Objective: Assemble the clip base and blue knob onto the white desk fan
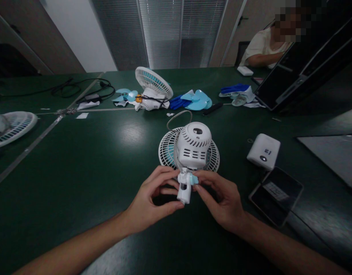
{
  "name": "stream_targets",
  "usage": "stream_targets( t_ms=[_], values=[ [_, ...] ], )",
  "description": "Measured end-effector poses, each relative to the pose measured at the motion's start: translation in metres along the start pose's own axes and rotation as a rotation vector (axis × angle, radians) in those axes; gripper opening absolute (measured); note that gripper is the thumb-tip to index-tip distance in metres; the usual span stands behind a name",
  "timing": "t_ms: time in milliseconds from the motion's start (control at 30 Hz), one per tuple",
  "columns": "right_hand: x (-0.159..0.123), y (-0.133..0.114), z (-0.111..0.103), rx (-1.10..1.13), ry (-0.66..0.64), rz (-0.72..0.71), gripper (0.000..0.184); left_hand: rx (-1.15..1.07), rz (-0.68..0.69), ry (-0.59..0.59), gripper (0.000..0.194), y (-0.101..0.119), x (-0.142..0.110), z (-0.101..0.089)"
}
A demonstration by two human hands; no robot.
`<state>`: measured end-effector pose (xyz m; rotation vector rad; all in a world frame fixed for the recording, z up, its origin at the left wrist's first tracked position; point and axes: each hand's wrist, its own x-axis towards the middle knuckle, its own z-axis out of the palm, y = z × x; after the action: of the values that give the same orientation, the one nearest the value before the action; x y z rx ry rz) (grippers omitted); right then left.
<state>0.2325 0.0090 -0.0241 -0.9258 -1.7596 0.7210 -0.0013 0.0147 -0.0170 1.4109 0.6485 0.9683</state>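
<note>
A small white fan (193,143) lies face down on the dark green table, its round grille (166,149) underneath and its motor housing on top. Its neck bracket (184,191) points toward me. My left hand (154,194) grips the bracket from the left, thumb near the lower end and fingers by the joint. On the other side my right hand (222,194) pinches the light blue knob (193,179) between thumb and index finger. A grey cord (176,116) loops behind the housing. Most of the blue blades are hidden beneath it.
Behind stands another fan (153,86) amid loose blue blades (196,100) and gloves (239,93). A third fan (15,126) is at the left edge. To the right lie a white power bank (264,151) and a black device (276,196). A person (264,49) sits across the table.
</note>
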Motion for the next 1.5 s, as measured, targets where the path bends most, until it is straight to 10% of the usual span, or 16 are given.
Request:
stream_targets(
  t_ms=[433,600,867,1000,1500],
  values=[
    [0.006,-0.007,-0.005,-0.092,-0.008,0.007,0.032,0.001,-0.013,-0.001,0.064,-0.002,-0.001,-0.001],
    [0.009,-0.006,-0.003,-0.121,0.037,0.086,0.003,0.006,-0.006,-0.009,0.064,-0.001,-0.001,-0.001],
    [0.010,-0.007,-0.005,-0.129,0.009,0.059,0.006,0.015,-0.010,-0.001,0.064,0.001,-0.001,0.001],
    [0.007,-0.007,-0.011,-0.163,-0.041,-0.034,0.037,0.020,-0.017,0.003,0.062,0.003,-0.001,0.002],
    [0.006,-0.005,-0.009,-0.187,0.031,-0.062,0.035,0.028,-0.078,0.084,0.028,0.007,0.006,0.001]
  ],
)
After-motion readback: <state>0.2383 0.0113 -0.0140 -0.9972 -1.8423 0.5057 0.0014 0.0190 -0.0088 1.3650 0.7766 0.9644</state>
